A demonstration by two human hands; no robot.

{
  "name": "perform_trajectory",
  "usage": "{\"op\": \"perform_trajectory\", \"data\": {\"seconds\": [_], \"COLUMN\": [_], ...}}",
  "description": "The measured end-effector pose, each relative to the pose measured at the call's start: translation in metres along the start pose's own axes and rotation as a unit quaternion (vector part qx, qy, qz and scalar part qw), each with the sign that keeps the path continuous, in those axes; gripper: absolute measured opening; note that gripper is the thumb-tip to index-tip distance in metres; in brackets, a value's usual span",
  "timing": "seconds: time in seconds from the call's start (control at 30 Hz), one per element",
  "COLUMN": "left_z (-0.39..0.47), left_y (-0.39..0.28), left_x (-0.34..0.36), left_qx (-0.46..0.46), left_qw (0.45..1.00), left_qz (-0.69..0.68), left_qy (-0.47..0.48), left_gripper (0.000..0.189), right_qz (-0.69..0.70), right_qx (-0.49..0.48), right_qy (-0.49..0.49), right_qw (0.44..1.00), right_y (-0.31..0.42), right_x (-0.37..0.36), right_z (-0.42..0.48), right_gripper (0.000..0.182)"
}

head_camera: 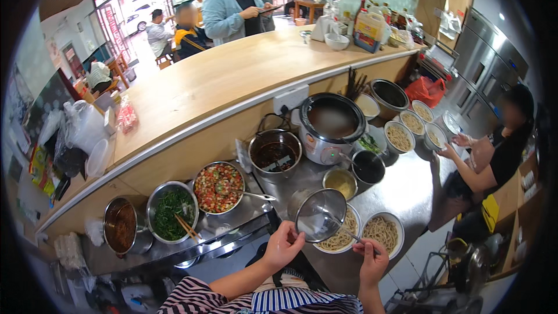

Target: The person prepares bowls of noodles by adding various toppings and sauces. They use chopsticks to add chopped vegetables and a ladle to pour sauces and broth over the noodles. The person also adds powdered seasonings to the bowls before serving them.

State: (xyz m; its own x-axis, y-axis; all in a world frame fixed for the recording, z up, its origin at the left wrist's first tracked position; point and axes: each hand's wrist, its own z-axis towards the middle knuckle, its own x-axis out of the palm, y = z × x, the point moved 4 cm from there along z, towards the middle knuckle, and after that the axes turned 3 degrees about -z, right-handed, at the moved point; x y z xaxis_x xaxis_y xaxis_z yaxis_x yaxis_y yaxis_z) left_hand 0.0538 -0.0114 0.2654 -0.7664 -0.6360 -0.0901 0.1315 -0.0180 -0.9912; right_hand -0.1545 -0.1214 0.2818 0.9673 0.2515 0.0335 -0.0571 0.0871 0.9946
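Note:
My left hand grips the near rim of a round metal container, which is tilted over a white bowl of noodles. Between the fingers of my right hand is the handle of a metal spoon; its head lies inside the container. Another white bowl of noodles stands just right of the first. Behind them are a small metal bowl of yellowish paste and a pot of dark liquid. A rice cooker with brown liquid and a pot of dark sauce stand farther back.
To the left stand bowls of chopped vegetables and greens with chopsticks, and a pot of reddish sauce. A co-worker at right holds a noodle bowl. A raised wooden counter runs behind; people are beyond it.

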Motion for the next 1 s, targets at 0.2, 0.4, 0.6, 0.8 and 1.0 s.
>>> {"op": "perform_trajectory", "data": {"seconds": [0.2,0.4,0.6,0.8,1.0], "left_z": [-0.001,-0.004,-0.004,0.002,0.005], "left_y": [0.004,-0.003,0.017,0.026,0.027], "left_x": [-0.011,-0.001,0.007,0.017,0.021], "left_qx": [0.037,0.035,0.029,0.036,0.014], "left_qw": [0.998,0.997,0.998,0.996,0.996], "left_qz": [0.029,-0.066,-0.046,-0.069,-0.064], "left_qy": [-0.038,0.000,0.042,0.045,0.058], "left_gripper": [0.023,0.021,0.024,0.020,0.020], "right_qz": [-0.044,-0.056,-0.018,0.025,0.052], "right_qx": [-0.060,0.000,0.108,0.218,0.236], "right_qy": [0.039,0.045,0.041,-0.020,-0.033], "right_qw": [0.996,0.997,0.993,0.975,0.970], "right_y": [-0.003,0.005,-0.024,-0.047,-0.049], "right_x": [0.000,-0.006,0.000,-0.004,-0.012], "right_z": [0.010,0.001,-0.002,-0.002,0.003], "right_gripper": [0.018,0.020,0.023,0.027,0.029]}}
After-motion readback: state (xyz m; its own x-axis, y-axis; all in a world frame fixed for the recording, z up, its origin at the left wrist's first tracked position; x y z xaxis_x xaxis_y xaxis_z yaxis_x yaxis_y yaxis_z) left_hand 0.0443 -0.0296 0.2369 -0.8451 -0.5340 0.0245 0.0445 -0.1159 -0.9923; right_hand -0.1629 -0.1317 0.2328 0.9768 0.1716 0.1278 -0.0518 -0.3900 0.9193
